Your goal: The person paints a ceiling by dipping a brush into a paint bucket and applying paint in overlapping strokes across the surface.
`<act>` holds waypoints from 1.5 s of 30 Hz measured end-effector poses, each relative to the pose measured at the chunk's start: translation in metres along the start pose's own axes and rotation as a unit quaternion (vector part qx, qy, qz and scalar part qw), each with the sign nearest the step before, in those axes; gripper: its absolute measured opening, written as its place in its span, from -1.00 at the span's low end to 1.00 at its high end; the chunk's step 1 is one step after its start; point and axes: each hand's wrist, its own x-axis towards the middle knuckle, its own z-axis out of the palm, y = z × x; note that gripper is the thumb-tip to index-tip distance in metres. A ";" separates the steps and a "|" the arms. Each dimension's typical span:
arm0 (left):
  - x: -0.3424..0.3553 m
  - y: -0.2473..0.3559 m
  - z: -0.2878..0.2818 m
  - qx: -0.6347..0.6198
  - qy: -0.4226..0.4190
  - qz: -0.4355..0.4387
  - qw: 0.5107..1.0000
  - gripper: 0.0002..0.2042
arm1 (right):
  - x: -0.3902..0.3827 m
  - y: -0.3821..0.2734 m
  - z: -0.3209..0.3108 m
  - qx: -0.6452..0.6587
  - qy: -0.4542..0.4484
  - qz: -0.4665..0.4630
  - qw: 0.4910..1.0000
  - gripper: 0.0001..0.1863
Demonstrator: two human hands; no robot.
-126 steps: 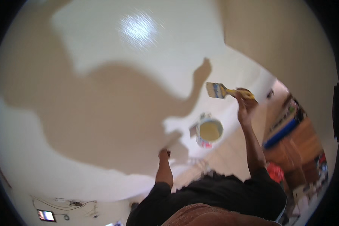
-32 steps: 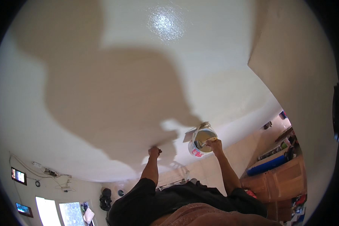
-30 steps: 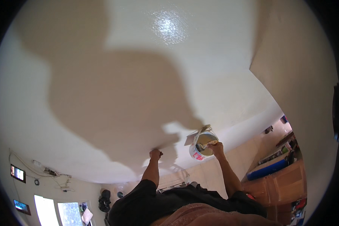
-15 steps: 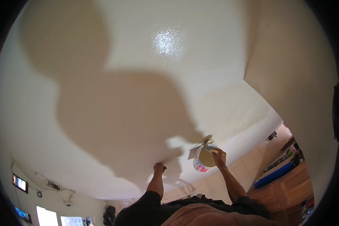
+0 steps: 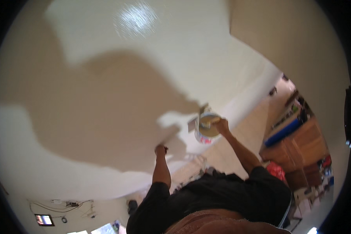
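My right hand point(image 5: 222, 126) grips a paintbrush point(image 5: 210, 123), its bristle end inside a white bucket point(image 5: 202, 137) of cream-coloured paint. The bucket sits in front of the pale wall point(image 5: 238, 78), with a flat brownish piece beside its left rim; what supports it is unclear. My left hand point(image 5: 161, 149) is closed, held out lower and to the left of the bucket, near the wall; what it holds is too small and blurred to make out. My shadow covers much of the wall's left part.
An adjoining wall point(image 5: 292, 39) meets this one at the right. Below lie a tiled floor point(image 5: 238, 152), wooden furniture point(image 5: 304, 144), a long blue object point(image 5: 282, 132) and a red bundle point(image 5: 275, 170). At lower left are a wall-mounted screen point(image 5: 44, 220) and cables.
The brush, earlier raised above the bucket, is now down in it with my right hand. Since half a second ago the view has shifted, so bucket and hands appear higher in the picture.
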 end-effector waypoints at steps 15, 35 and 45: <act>-0.044 0.056 -0.004 -0.293 0.099 -0.255 0.916 -0.67 | -0.010 -0.035 -0.017 0.133 0.039 0.077 0.987 -0.83; -0.024 0.014 -0.010 -0.326 0.042 -0.173 0.928 -0.64 | -0.008 -0.043 -0.017 0.144 0.065 0.067 0.985 -0.76; -0.023 0.031 0.005 -0.252 0.073 -0.199 0.944 -0.68 | -0.036 -0.149 -0.123 0.485 0.181 -0.015 0.856 -0.72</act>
